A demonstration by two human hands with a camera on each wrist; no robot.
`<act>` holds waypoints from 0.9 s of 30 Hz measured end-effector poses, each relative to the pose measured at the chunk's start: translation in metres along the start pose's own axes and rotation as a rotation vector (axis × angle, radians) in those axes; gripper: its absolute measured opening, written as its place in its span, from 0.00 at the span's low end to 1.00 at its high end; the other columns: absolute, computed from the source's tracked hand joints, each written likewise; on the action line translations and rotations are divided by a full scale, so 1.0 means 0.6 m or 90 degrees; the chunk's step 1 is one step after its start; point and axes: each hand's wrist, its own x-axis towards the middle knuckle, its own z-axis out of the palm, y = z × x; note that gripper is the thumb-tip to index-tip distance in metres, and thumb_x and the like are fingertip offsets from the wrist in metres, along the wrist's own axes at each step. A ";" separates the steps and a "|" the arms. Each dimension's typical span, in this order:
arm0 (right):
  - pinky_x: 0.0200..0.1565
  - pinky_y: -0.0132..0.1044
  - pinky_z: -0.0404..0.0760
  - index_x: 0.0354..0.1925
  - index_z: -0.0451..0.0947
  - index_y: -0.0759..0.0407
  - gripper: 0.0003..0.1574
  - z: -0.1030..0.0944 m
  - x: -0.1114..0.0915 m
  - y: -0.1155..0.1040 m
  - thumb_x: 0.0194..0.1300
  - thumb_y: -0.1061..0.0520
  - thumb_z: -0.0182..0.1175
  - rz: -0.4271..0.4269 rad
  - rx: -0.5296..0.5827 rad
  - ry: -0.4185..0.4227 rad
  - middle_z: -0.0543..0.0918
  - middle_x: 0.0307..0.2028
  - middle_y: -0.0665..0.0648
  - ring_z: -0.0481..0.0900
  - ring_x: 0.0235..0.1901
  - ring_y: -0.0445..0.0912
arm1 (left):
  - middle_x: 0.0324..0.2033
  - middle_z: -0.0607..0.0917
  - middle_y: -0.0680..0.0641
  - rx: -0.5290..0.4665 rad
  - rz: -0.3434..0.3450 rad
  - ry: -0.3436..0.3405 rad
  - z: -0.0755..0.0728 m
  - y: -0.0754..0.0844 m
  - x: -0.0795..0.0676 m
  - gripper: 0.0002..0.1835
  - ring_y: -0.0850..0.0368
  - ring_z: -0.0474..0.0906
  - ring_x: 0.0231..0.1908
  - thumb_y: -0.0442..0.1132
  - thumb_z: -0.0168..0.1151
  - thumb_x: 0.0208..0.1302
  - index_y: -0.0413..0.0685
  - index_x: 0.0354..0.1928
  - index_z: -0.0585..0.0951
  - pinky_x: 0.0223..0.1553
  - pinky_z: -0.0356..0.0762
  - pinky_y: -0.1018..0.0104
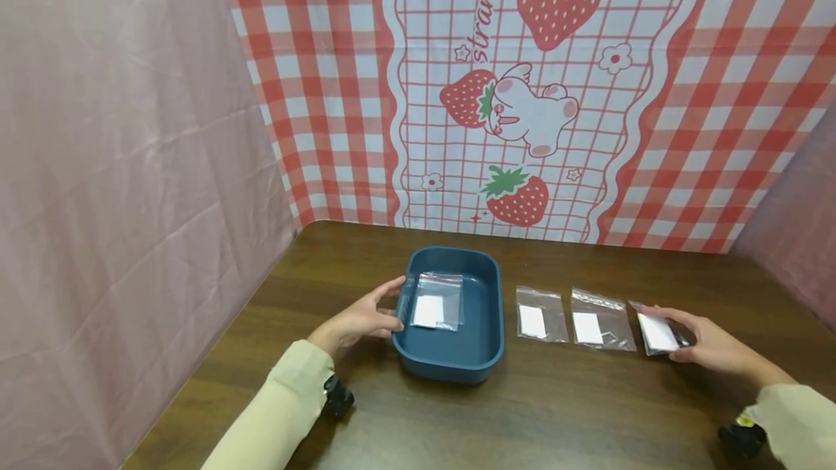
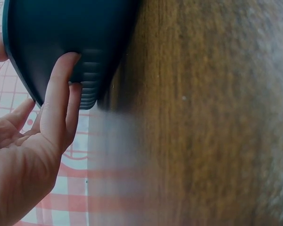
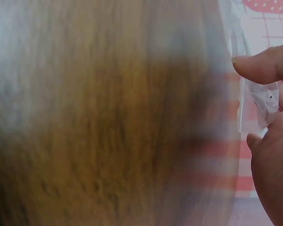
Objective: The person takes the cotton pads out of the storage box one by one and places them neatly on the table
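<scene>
My left hand [image 1: 359,319] rests against the left side of a dark blue plastic bin [image 1: 451,374], its fairly straight fingers spread along the rim and outer wall. The left wrist view shows fingertips touching the bin's outer wall [image 2: 52,28] beside its ridges. Inside the bin lie clear zip bags with white inserts [image 1: 429,310], overlapping. At the right, my right hand [image 1: 712,343] pinches a small clear zip bag with a white insert [image 1: 658,332] between thumb and fingers. The bag's clear plastic [image 3: 250,108] shows by the thumb in the right wrist view.
Two more clear zip bags with white inserts, one nearer the bin [image 1: 532,321] and one further right [image 1: 588,327], lie on the brown wooden table [image 1: 535,412]. A red-and-white strawberry cloth [image 1: 339,93] hangs behind; a pink curtain [image 1: 130,165] stands at the left.
</scene>
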 end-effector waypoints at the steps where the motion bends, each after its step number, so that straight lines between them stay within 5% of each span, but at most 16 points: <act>1: 0.38 0.23 0.64 0.59 0.72 0.56 0.47 0.000 -0.001 0.004 0.35 0.68 0.70 0.011 -0.009 -0.005 0.63 0.54 0.26 0.60 0.49 0.23 | 0.65 0.57 0.38 0.001 0.000 0.000 0.000 0.000 0.000 0.47 0.43 0.72 0.52 0.24 0.62 0.50 0.52 0.72 0.54 0.37 0.80 0.59; 5: 0.50 0.44 0.66 0.59 0.72 0.56 0.46 0.003 -0.005 0.016 0.35 0.68 0.69 0.053 -0.008 -0.028 0.62 0.56 0.31 0.58 0.51 0.22 | 0.65 0.57 0.38 0.002 -0.001 0.001 0.001 0.000 -0.001 0.47 0.43 0.71 0.53 0.23 0.62 0.50 0.52 0.72 0.54 0.38 0.80 0.58; 8: 0.56 0.69 0.48 0.59 0.71 0.54 0.46 0.007 -0.004 0.021 0.36 0.69 0.66 0.065 0.017 -0.051 0.66 0.62 0.56 0.50 0.53 0.17 | 0.65 0.57 0.38 0.005 -0.003 0.003 0.001 0.001 -0.001 0.47 0.42 0.71 0.53 0.23 0.61 0.50 0.52 0.72 0.54 0.38 0.80 0.58; 10: 0.56 0.72 0.34 0.58 0.70 0.54 0.46 0.009 -0.003 0.023 0.36 0.70 0.64 0.070 0.027 -0.062 0.64 0.60 0.75 0.45 0.52 0.15 | 0.65 0.57 0.38 0.007 -0.002 0.004 0.001 0.002 -0.002 0.46 0.42 0.70 0.53 0.23 0.61 0.50 0.52 0.72 0.54 0.38 0.80 0.57; 12: 0.56 0.72 0.32 0.59 0.70 0.53 0.46 0.010 -0.003 0.025 0.36 0.69 0.63 0.075 0.020 -0.074 0.61 0.56 0.85 0.44 0.59 0.24 | 0.65 0.57 0.38 0.008 -0.001 0.005 0.001 0.002 -0.001 0.46 0.42 0.70 0.53 0.23 0.61 0.50 0.52 0.72 0.55 0.38 0.80 0.57; 14: 0.56 0.71 0.30 0.60 0.70 0.53 0.47 0.011 -0.004 0.026 0.36 0.69 0.62 0.083 0.024 -0.086 0.59 0.57 0.86 0.45 0.65 0.43 | 0.65 0.57 0.38 0.006 0.000 0.004 0.001 0.002 -0.001 0.47 0.42 0.71 0.53 0.23 0.61 0.50 0.52 0.72 0.54 0.38 0.80 0.57; 21: 0.58 0.67 0.27 0.61 0.68 0.55 0.47 0.008 -0.005 0.029 0.36 0.67 0.62 0.074 0.005 -0.096 0.59 0.57 0.85 0.47 0.66 0.43 | 0.65 0.57 0.38 0.015 -0.002 0.005 0.001 0.003 0.000 0.47 0.43 0.71 0.52 0.24 0.62 0.49 0.52 0.71 0.55 0.38 0.80 0.58; 25: 0.63 0.56 0.26 0.62 0.67 0.52 0.47 0.003 -0.004 0.029 0.38 0.65 0.63 0.025 -0.010 -0.086 0.55 0.68 0.53 0.46 0.67 0.44 | 0.65 0.58 0.39 0.025 -0.009 0.011 0.001 0.004 0.000 0.46 0.44 0.71 0.52 0.24 0.62 0.50 0.53 0.71 0.55 0.37 0.80 0.59; 27: 0.64 0.44 0.26 0.62 0.68 0.53 0.47 0.002 -0.004 0.027 0.38 0.65 0.62 -0.008 -0.006 -0.073 0.53 0.63 0.33 0.43 0.61 0.23 | 0.65 0.58 0.39 0.027 -0.009 0.012 0.001 0.003 -0.001 0.46 0.44 0.72 0.52 0.24 0.62 0.50 0.53 0.71 0.55 0.36 0.80 0.59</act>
